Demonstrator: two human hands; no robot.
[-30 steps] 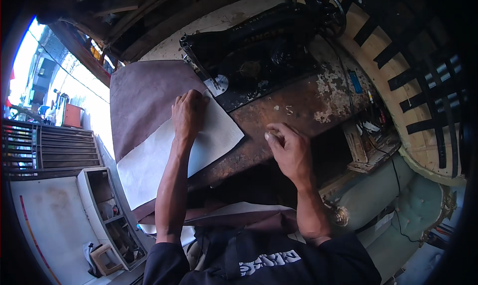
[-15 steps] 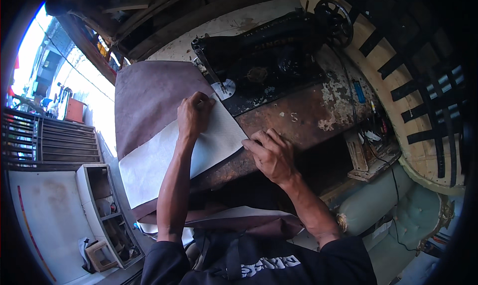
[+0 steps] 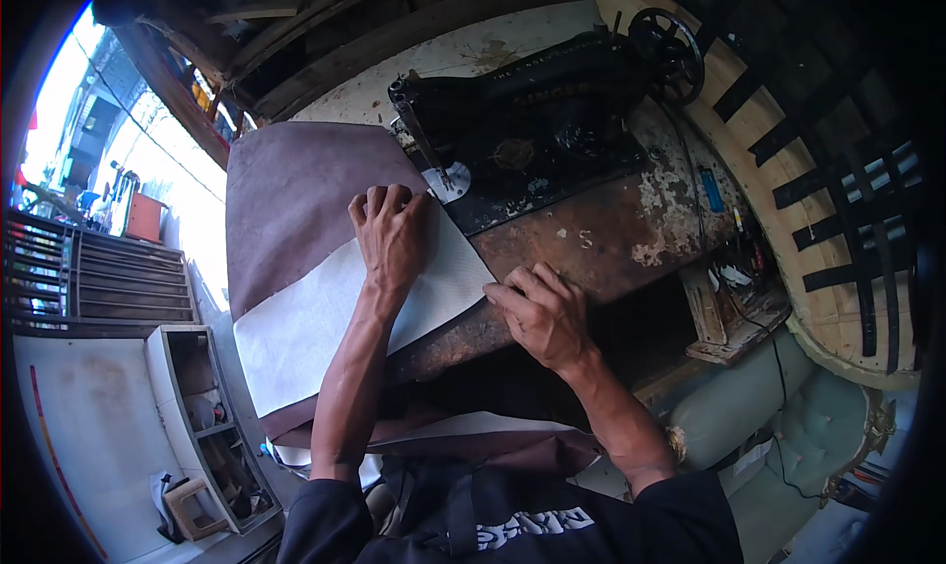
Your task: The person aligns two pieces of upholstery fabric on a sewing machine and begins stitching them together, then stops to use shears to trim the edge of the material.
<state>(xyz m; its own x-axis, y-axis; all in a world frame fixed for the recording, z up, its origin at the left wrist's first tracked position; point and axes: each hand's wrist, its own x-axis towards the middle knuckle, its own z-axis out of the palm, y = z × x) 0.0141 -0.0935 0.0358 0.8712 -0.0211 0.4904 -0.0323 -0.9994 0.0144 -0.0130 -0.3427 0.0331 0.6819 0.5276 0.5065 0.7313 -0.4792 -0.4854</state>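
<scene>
Brown, white-backed sheet is laid beside black metal sewing machine; alignment is apparently under way. Left hand's fingers are curled on it, right hand's at its corner; grip unconfirmed. Steady edge control is called for.

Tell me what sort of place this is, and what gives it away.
Probably an upholstery or sewing workshop: a black sewing machine on a worn table, brown and white material beside it, and a pale frame strapped with black bands.

the sheet looks like smooth, matt leathercloth, its backing pale cloth; the machine is worn, glossy metal, its plate shiny metal; the table, rough, flaking wood.
</scene>
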